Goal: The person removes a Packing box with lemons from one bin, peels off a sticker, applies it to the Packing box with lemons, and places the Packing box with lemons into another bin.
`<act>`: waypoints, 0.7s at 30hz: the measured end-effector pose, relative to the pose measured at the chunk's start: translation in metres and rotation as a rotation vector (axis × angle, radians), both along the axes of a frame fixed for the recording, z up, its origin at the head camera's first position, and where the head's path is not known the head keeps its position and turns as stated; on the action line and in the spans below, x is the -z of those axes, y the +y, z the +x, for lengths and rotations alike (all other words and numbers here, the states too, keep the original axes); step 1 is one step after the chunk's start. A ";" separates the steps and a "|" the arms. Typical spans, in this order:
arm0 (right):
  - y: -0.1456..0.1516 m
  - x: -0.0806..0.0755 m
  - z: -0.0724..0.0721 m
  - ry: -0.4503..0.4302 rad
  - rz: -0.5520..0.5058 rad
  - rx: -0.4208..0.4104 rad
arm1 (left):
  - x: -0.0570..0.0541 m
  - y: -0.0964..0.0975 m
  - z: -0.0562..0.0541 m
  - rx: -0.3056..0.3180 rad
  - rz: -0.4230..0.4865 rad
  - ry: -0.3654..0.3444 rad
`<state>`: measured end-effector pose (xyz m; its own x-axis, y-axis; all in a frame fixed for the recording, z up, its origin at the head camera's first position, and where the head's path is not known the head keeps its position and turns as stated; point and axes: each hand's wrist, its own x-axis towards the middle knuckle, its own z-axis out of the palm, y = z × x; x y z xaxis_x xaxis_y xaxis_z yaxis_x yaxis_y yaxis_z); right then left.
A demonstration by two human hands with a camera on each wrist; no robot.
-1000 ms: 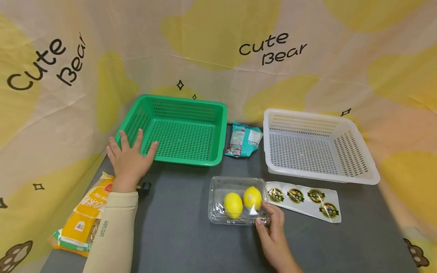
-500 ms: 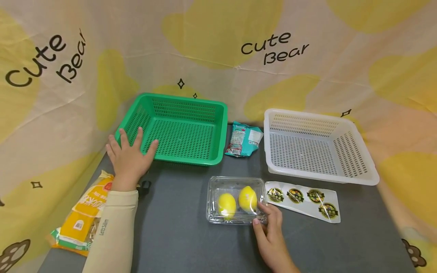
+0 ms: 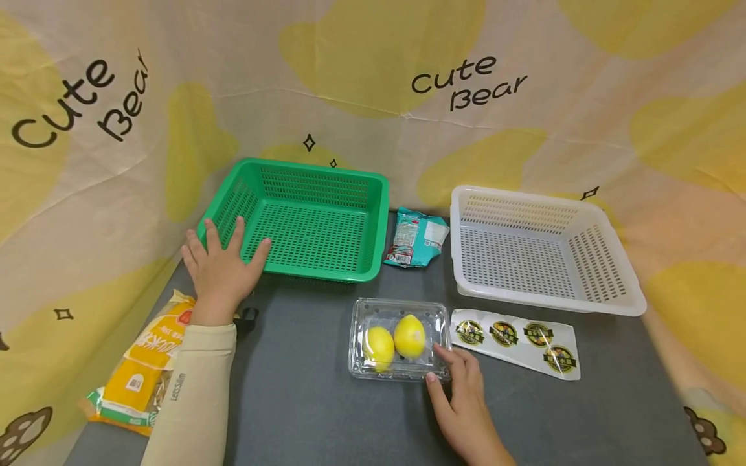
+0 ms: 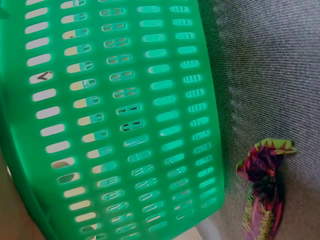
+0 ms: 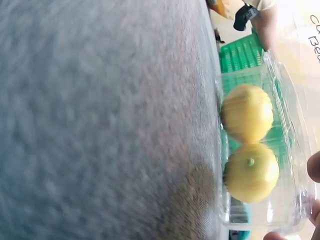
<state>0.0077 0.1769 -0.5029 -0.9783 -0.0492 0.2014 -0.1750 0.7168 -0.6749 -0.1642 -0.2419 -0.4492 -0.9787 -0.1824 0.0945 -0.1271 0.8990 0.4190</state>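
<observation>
My left hand (image 3: 220, 275) lies with fingers spread over the near left corner of the green plastic basket (image 3: 320, 275). Farther right, thumb and fingers of my right hand (image 3: 466, 404) grip the front right corner of a clear plastic fruit box (image 3: 434, 318). Inside that box two lemons lie side by side, one lemon (image 3: 379, 348) at the left and another lemon (image 3: 410, 336) near the middle. The right wrist view shows both through the clear wall, with fingertips (image 5: 315, 167) at the box's edge. From the left wrist, the basket's slotted side (image 4: 125, 110) fills much of the view.
A white basket (image 3: 548, 304) stands at the back right, with a teal snack packet (image 3: 416, 238) between the baskets. A sticker sheet (image 3: 519, 343) lies right of the box. At left is a yellow food bag (image 3: 146, 362). A purple-green wrapper (image 4: 265, 185) lies beside the green basket.
My right hand and the clear box have shifted slightly left. The lemons have rolled left inside the box and now sit close together. My left hand has stayed in place.
</observation>
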 end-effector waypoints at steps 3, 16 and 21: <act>0.003 -0.002 0.001 -0.009 0.028 0.014 | -0.001 0.001 0.000 0.002 0.001 0.000; 0.076 -0.021 -0.031 0.073 -0.001 0.239 | -0.002 0.002 0.001 0.013 0.016 0.016; 0.123 -0.019 -0.049 -0.098 0.095 0.328 | 0.000 0.000 0.002 0.013 0.007 0.022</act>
<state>-0.0416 0.2994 -0.4841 -0.9596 0.2567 0.1155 0.1371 0.7847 -0.6046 -0.1619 -0.2419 -0.4494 -0.9787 -0.1704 0.1146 -0.1061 0.8975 0.4281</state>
